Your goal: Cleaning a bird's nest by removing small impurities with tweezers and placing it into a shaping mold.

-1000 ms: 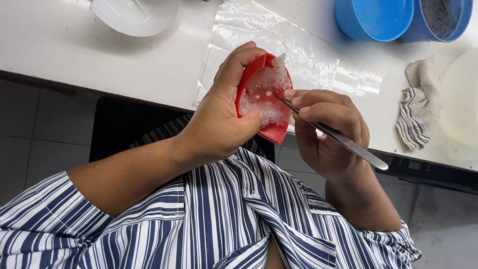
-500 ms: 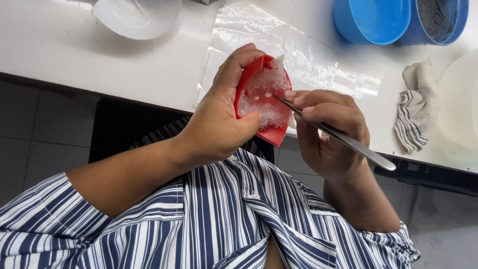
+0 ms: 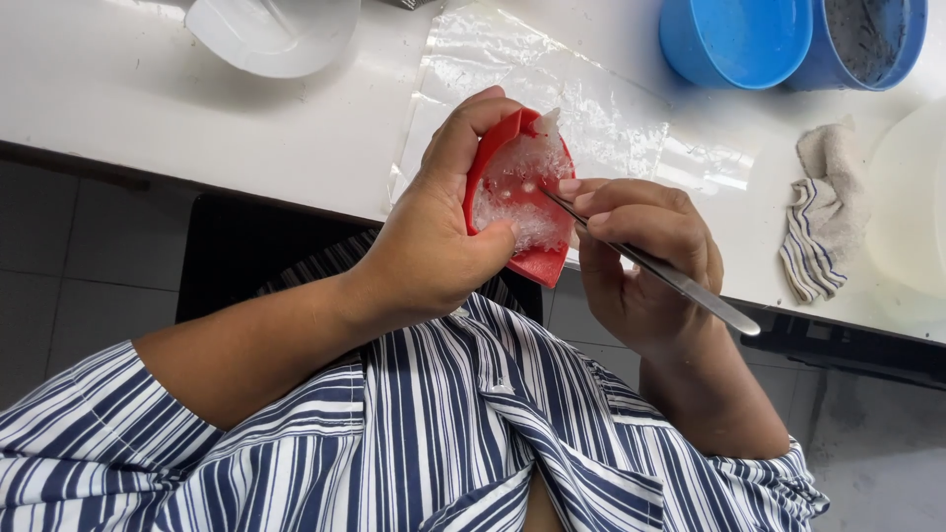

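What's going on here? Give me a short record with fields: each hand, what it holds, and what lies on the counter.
left hand: squeezes a red bowl, tilted on its side
bowl contents: white crumbly mass
right hand: holds a metal spatula, tip in the white mass
counter: white, edge close to the person
under the hands: clear plastic sheet
far right: two blue bowls, one with a grey-stained inside
right: striped cloth, crumpled
far left: white bowl
clothing: striped shirt

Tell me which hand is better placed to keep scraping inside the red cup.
Probably the right hand: it holds the slim metal spatula, tip inside the squeezed red flexible cup. The left hand grips that cup.
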